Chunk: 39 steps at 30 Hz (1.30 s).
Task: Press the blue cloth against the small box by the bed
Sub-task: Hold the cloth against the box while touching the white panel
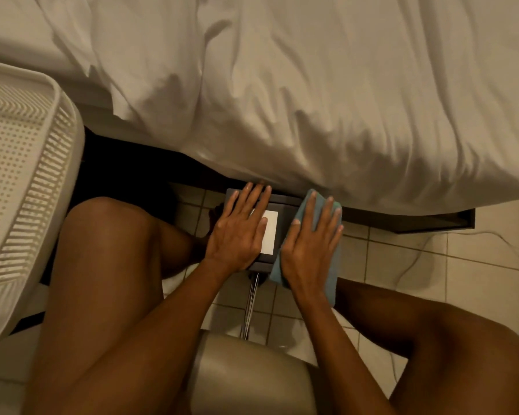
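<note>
Cloth (331, 265), blue and folded, lies flat against dark box (285, 202) under right hand (310, 247).

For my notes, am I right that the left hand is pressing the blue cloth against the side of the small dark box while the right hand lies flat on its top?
Not quite: the hands are swapped. In the head view the right hand presses the blue cloth against the side of the small dark box, and the left hand lies flat on top.
</note>
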{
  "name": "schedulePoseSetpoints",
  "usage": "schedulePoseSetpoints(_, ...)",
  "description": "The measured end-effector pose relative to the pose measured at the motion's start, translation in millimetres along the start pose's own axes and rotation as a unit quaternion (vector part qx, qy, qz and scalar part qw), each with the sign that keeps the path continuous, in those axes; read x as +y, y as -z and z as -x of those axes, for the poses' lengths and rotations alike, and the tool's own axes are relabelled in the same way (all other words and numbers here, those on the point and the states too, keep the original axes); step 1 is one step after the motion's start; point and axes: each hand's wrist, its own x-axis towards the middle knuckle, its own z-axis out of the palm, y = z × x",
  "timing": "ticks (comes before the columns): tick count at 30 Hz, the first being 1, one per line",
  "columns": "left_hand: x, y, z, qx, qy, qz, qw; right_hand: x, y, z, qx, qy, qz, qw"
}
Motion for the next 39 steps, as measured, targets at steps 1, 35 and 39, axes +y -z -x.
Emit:
schedulePoseSetpoints(1, -0.1, 0.1, 0.1, 0.000, -0.002, 0.004, 1.000, -6.0, -4.2, 8.1, 0.007, -0.006, 0.011, 1.000)
schedulePoseSetpoints(35, -1.1, -1.2, 0.5, -0.014, 0.007, 0.013, 1.000, 1.8, -4.7, 23.8, -0.023, 0.023, 0.023, 0.999)
schedulePoseSetpoints(39, -3.1, -0.1, -0.8, -0.022, 0.001, 0.009, 1.000, 17.4, 2.1, 6.5, -0.041, 0.047, 0.009, 0.998)
